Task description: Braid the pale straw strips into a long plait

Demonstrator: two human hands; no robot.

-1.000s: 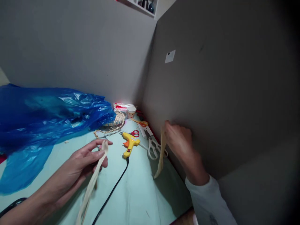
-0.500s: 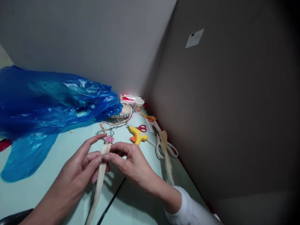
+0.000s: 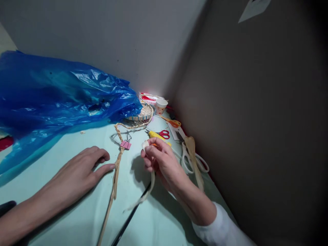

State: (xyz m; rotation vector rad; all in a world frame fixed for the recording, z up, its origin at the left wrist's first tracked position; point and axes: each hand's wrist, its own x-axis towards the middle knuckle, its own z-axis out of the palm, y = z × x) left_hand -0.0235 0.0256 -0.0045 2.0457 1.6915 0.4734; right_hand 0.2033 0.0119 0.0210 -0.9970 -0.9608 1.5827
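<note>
The plastic bag looks glossy, the fibrous braid rough, the wall matt.

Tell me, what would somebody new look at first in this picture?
Probably the big, shiny blue plastic bag, spread over the far left of the table. Next might be the bright pink clip on the braid, near the middle, between the two hands. Then perhaps the right hand, holding a pale strip in front of a partly hidden yellow tool.
</note>
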